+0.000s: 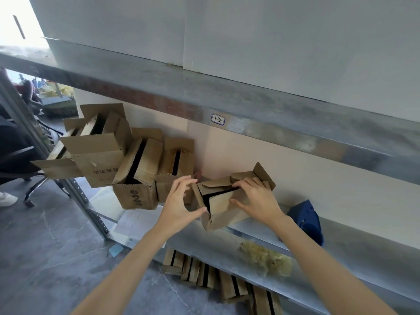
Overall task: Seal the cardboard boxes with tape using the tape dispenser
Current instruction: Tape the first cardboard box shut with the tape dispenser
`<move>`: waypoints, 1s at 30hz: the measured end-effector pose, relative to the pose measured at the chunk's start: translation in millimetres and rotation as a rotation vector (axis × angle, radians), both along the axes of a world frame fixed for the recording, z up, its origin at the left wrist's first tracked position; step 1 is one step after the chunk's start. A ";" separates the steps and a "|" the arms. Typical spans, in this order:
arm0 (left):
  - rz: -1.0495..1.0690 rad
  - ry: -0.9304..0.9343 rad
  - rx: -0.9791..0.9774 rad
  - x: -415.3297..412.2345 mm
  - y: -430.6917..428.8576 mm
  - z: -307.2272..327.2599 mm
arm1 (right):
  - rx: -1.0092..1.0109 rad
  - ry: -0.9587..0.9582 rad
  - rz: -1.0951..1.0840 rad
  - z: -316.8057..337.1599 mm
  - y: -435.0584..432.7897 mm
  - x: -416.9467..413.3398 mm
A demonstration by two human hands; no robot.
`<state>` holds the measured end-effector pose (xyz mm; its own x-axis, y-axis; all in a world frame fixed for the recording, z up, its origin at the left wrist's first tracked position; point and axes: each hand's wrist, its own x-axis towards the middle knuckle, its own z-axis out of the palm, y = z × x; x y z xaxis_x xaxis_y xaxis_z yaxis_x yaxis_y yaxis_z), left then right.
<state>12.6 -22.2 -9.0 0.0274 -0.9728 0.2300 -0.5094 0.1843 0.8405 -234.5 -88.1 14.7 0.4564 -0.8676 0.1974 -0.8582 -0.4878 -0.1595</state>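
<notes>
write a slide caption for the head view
Right hand holds the flaps of a small cardboard box as left hand cups its end, blue tape dispenser lying untouched on the metal shelf.

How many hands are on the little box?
2. The left hand grips the left end of the box. The right hand grips its top flaps. No other hands are in view.
</notes>
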 end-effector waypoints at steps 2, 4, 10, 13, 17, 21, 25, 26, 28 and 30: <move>-0.007 0.029 0.019 -4.7 -4.2 2.7 | 0.015 -0.011 -0.009 1.9 -0.1 -6.9; -0.020 0.057 0.023 -9.6 -8.9 4.7 | 0.042 -0.008 -0.028 4.7 -0.6 -14.3; -0.105 0.062 0.052 -19.1 -27.1 6.1 | 0.122 -0.067 -0.081 10.8 0.9 -35.6; -0.148 0.060 0.081 -23.5 -39.5 9.7 | 0.135 -0.124 -0.113 14.1 5.6 -39.9; -0.206 0.046 0.103 -33.9 -57.4 14.0 | 0.153 -0.199 -0.102 15.9 13.4 -42.4; -0.227 0.059 0.119 -41.7 -71.7 11.0 | 0.170 -0.258 -0.113 15.5 18.4 -44.2; -0.249 0.106 0.120 -46.8 -78.3 9.0 | 0.168 -0.302 -0.147 12.2 21.7 -45.9; -0.254 0.108 0.112 -48.1 -79.1 8.9 | 0.164 -0.313 -0.156 11.6 22.5 -45.8; -0.250 0.112 0.082 -50.4 -80.8 8.0 | 0.154 -0.331 -0.172 10.4 23.8 -45.1; -0.237 0.123 0.053 -52.7 -82.0 6.4 | 0.152 -0.342 -0.195 9.4 25.3 -44.0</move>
